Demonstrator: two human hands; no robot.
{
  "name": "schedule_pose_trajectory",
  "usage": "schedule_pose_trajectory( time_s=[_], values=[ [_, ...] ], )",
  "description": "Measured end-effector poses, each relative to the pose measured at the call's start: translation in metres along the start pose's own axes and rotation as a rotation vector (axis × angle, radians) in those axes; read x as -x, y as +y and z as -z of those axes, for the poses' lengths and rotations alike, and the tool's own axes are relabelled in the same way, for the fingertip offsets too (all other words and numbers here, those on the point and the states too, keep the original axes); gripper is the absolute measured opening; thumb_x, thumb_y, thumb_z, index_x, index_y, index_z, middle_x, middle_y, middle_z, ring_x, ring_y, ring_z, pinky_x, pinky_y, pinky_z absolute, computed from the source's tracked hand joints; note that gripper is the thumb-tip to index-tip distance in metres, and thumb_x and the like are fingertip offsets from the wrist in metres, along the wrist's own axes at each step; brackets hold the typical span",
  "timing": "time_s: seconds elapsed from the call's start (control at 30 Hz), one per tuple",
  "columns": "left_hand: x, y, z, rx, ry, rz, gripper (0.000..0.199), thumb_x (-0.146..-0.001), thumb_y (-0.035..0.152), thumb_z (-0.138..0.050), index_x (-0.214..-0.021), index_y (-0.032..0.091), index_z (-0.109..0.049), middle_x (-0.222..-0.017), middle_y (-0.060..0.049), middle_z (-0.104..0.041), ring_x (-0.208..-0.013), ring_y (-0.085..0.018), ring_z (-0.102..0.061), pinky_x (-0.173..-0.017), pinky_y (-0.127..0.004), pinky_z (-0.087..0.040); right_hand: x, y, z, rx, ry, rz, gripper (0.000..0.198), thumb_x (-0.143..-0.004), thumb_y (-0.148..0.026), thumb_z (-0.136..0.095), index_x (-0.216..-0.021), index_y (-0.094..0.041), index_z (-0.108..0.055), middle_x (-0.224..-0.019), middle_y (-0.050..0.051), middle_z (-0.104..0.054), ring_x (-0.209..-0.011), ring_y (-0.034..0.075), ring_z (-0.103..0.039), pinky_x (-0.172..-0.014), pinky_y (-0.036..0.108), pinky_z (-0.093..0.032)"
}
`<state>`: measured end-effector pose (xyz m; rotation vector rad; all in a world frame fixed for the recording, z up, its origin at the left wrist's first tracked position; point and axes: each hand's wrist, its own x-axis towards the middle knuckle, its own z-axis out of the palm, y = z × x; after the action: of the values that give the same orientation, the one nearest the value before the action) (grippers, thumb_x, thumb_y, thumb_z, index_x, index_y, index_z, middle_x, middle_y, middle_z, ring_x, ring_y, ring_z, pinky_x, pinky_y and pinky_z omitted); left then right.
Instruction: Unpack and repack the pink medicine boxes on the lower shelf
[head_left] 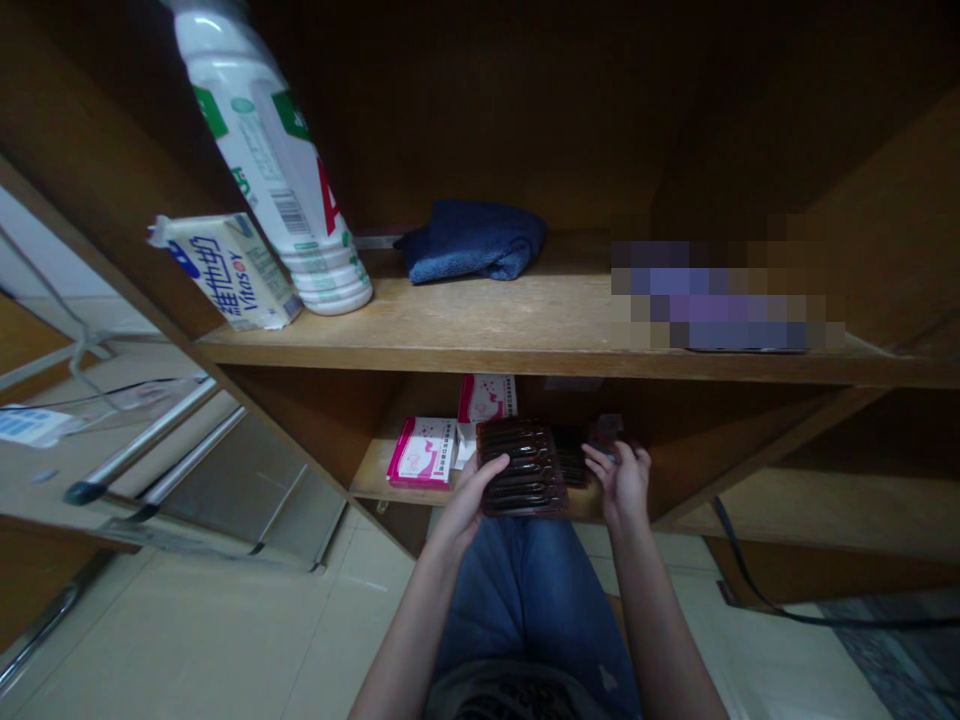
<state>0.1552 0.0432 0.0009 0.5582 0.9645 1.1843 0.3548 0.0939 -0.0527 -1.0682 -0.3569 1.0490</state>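
My left hand (474, 495) grips the left edge of a clear plastic tray of dark brown ampoules (523, 470), thumb on top, in front of the lower shelf. A second dark ribbed pack (573, 462) lies just behind it, partly covered. To the right, my right hand (622, 482) is raised with fingers apart and slightly curled, and I see nothing held in it. Behind its fingertips is a small dim object (606, 430) that I cannot make out. Left of the tray, a pink-and-white box (424, 452) lies on the shelf, with another pink-and-white box (487, 398) behind.
On the upper shelf (480, 330) stand a tall white bottle (277, 170) and a Vitasoy carton (229, 275), beside a folded blue cloth (476, 240). A blurred-out patch covers something at right. A metal-framed rack (225, 480) stands left; a black cable (810, 618) runs at right.
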Motion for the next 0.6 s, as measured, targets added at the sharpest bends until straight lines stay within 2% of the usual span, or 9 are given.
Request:
schedule_pose_trajectory(
  time_s=[0.13,0.33,0.6],
  values=[
    [0.0008,0.0014,-0.0009,-0.017,0.008,0.011,0.041,-0.071,0.027,-0.069,-0.108,0.015,-0.06,-0.108,-0.009,-0.067,-0.099,-0.022,-0.063,-0.084,-0.03,-0.051,-0.0005,0.0011,0.0013,-0.02,-0.068,-0.014,0.035,-0.063,-0.03,-0.064,-0.088,-0.025,-0.039,-0.085,-0.003,-0.063,-0.058,0.016,-0.07,-0.045,0.019,-0.052],
    [0.0005,0.0024,-0.0014,-0.021,-0.003,0.007,0.042,-0.07,0.028,-0.07,-0.109,0.014,-0.06,-0.109,-0.009,-0.067,-0.099,-0.022,-0.063,-0.084,-0.03,-0.051,-0.0007,0.0002,-0.0001,-0.037,-0.256,-0.249,0.013,-0.077,-0.032,-0.054,-0.087,-0.024,-0.052,-0.089,0.0,-0.069,-0.073,0.02,-0.071,-0.048,0.023,-0.054],
    [0.003,0.0038,-0.0032,0.001,0.001,0.029,0.042,-0.07,0.028,-0.071,-0.108,0.015,-0.06,-0.108,-0.009,-0.067,-0.098,-0.022,-0.063,-0.085,-0.032,-0.051,-0.0042,-0.005,-0.001,-0.095,-0.361,-0.31,0.011,-0.079,-0.031,-0.051,-0.089,-0.026,-0.056,-0.098,0.001,-0.069,-0.087,0.02,-0.069,-0.056,0.028,-0.055]
  ],
)
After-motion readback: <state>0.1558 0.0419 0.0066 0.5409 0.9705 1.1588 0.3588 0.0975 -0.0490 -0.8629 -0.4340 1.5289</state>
